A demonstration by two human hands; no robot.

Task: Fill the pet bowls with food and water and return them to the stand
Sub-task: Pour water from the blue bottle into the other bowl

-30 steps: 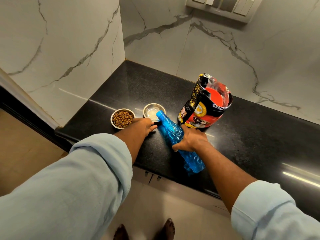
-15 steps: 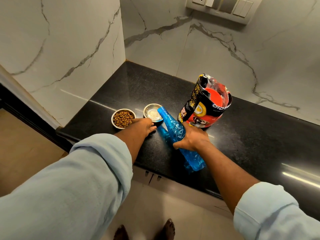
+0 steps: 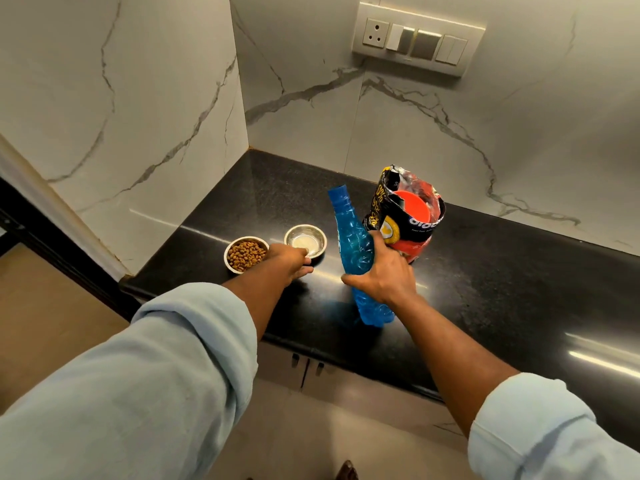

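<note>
A: What's the grip?

B: The right hand (image 3: 381, 275) is wrapped round the middle of the bottle (image 3: 353, 244), fingers and thumb curled tight on it. The bottle stands nearly upright just right of the water bowl (image 3: 304, 228), with its neck leaning a little towards the bowl.

A: And the other hand?

B: The left hand (image 3: 287, 259) has its fingertips at the water bowl's near rim. I can't tell if it's pinching or only resting there.

A: Is the bowl full?

B: Only a shallow pool, I'd say. The food bowl (image 3: 228, 258), touching its left side, already holds kibble.

A: So more water?

B: Probably. Tip slowly, keep the mouth low over the bowl's middle, and steady the rim so the light steel doesn't skid.

A: Hazards?

B: The bag (image 3: 408, 220), right of the bowl behind the bottle. Keep that elbow clear of it.
</note>
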